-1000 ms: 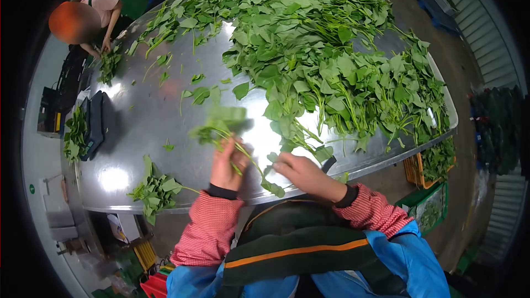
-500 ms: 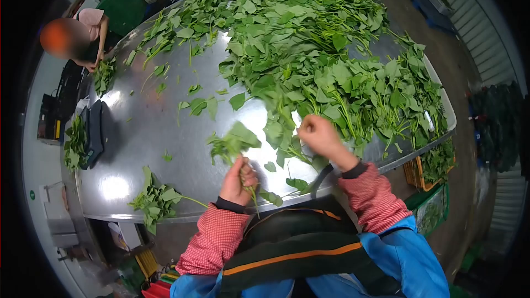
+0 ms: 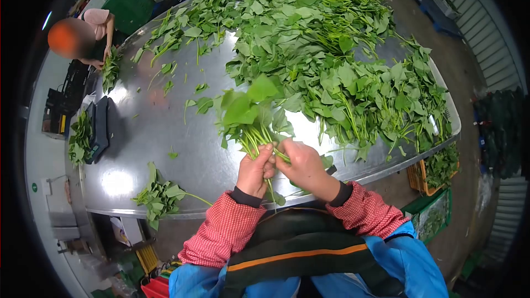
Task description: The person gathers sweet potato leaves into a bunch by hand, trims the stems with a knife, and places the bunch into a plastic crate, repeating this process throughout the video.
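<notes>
My left hand [image 3: 255, 173] is closed round the stems of a bunch of leafy greens [image 3: 243, 115], its leaves fanning away from me over the table's near part. My right hand [image 3: 305, 168] is right beside it, fingers closed on stems at the bunch's right side; its fingertips are partly hidden. Stem ends poke out below my left fist. Beyond and to the right, a big heap of the same leafy greens [image 3: 292, 44] covers much of the metal table [image 3: 182, 157].
A smaller pile of greens [image 3: 157, 197] hangs over the near left edge. A dark scale-like device [image 3: 99, 127] stands at the left with greens behind it. Across the far left corner, a person [image 3: 99, 25] handles greens. A yellow crate [image 3: 418, 176] sits below the right edge.
My right hand has come left and down from the heap's edge to the bunch, now gripping stems there. My left hand has moved slightly right, and the bunch looks fuller.
</notes>
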Available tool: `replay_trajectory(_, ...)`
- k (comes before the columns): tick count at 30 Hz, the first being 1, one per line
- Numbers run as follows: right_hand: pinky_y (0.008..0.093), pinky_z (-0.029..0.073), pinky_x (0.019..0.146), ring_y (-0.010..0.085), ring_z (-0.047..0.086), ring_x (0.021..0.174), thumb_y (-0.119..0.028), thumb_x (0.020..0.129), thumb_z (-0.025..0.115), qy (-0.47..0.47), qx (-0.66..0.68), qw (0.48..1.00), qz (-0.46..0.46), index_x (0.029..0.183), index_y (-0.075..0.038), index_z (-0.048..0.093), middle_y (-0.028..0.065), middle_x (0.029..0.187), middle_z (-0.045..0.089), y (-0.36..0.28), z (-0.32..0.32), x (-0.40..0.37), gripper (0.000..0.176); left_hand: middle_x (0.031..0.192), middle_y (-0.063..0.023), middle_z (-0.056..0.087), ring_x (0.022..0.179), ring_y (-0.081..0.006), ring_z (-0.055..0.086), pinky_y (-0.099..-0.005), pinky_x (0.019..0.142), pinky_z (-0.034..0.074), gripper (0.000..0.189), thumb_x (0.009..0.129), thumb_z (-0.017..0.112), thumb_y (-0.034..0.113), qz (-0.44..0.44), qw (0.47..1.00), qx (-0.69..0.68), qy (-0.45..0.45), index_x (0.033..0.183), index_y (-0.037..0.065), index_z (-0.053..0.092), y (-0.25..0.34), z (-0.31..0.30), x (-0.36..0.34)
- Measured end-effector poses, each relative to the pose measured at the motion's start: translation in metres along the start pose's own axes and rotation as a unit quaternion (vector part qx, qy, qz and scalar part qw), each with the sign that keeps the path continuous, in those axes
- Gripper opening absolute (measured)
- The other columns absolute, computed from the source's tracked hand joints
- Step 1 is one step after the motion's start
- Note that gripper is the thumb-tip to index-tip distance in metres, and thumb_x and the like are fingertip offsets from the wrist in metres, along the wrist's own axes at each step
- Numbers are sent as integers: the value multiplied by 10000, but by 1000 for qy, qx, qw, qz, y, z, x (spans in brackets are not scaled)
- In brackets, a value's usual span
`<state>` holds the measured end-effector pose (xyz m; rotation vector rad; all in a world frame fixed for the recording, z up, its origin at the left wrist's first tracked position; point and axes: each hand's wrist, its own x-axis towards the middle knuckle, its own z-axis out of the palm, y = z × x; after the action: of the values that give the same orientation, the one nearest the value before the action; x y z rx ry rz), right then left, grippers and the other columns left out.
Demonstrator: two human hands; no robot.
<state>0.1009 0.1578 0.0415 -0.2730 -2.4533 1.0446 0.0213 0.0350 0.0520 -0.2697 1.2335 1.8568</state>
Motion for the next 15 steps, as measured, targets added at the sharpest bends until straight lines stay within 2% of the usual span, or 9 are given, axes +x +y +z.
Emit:
replay_trajectory(1, 439, 442, 535, 344, 587, 586, -161, 802, 628, -25, -8, 999, 30, 827, -19, 512, 160, 699, 602, -2, 0, -3, 185, 684, 19, 514, 490, -29, 377, -165, 412, 285, 131, 906, 622, 176, 8, 1000, -2, 7, 944, 57, 581, -3, -6, 2)
replay_trajectory(2, 408, 445, 527, 299, 585, 575, -168, 809, 632, -77, 33, 993, 80, 826, -21, 527, 143, 689, 596, -1, -1, -7, 182, 683, 20, 512, 490, -30, 377, -165, 414, 286, 122, 905, 623, 176, 16, 1000, -5, 14, 921, 65, 576, -4, -9, 3)
replay_trajectory(4, 346, 450, 511, 209, 581, 553, -183, 824, 641, -180, 114, 960, 180, 824, -26, 557, 109, 668, 583, 3, -4, -15, 179, 665, 27, 491, 493, -33, 376, -169, 424, 292, 121, 898, 629, 167, 89, 995, -29, 38, 853, 88, 548, 5, -17, 2)
replay_trajectory(6, 329, 445, 524, 170, 562, 563, -206, 850, 627, -279, 216, 913, 203, 839, -17, 571, 95, 665, 581, 6, 1, -45, 197, 665, 27, 483, 497, -34, 377, -171, 427, 294, 122, 894, 634, 160, 187, 981, -49, 36, 844, 92, 545, 33, -37, 8)
replay_trajectory(7, 320, 443, 530, 151, 553, 568, -218, 863, 620, -330, 264, 882, 210, 847, -13, 578, 88, 664, 580, 6, 1, -51, 210, 654, 33, 467, 489, -35, 365, -170, 424, 293, 122, 896, 631, 161, 172, 984, -38, 39, 850, 93, 541, 42, -41, 10)
replay_trajectory(10, 363, 448, 552, 262, 582, 575, -231, 869, 578, -281, 213, 930, 106, 899, -13, 589, 138, 663, 590, -1, -2, -39, 221, 634, 42, 440, 470, -40, 345, -168, 420, 294, 123, 899, 628, 160, 118, 992, 13, 42, 852, 93, 536, 51, -50, 4)
replay_trajectory(11, 344, 438, 558, 230, 562, 574, -274, 886, 563, -244, 198, 936, 159, 896, -7, 592, 129, 659, 582, -4, -8, -23, 269, 634, 40, 446, 468, -42, 347, -170, 422, 297, 125, 897, 629, 157, 92, 994, 40, 33, 843, 92, 537, 41, -50, 1)
replay_trajectory(12, 339, 422, 544, 213, 528, 553, -280, 882, 568, -162, 252, 933, 198, 907, -1, 590, 126, 641, 565, -1, -6, -12, 281, 634, 38, 452, 466, -44, 350, -172, 424, 301, 128, 895, 631, 154, 65, 995, 67, 22, 833, 91, 538, 31, -48, -3)
replay_trajectory(15, 352, 400, 518, 220, 483, 522, -252, 870, 588, -130, 228, 944, 200, 850, 3, 565, 133, 614, 530, -10, -6, 18, 257, 650, 22, 488, 501, -46, 404, -188, 423, 310, 122, 874, 655, 139, 26, 994, 107, -10, 852, 68, 558, 5, -32, -9)
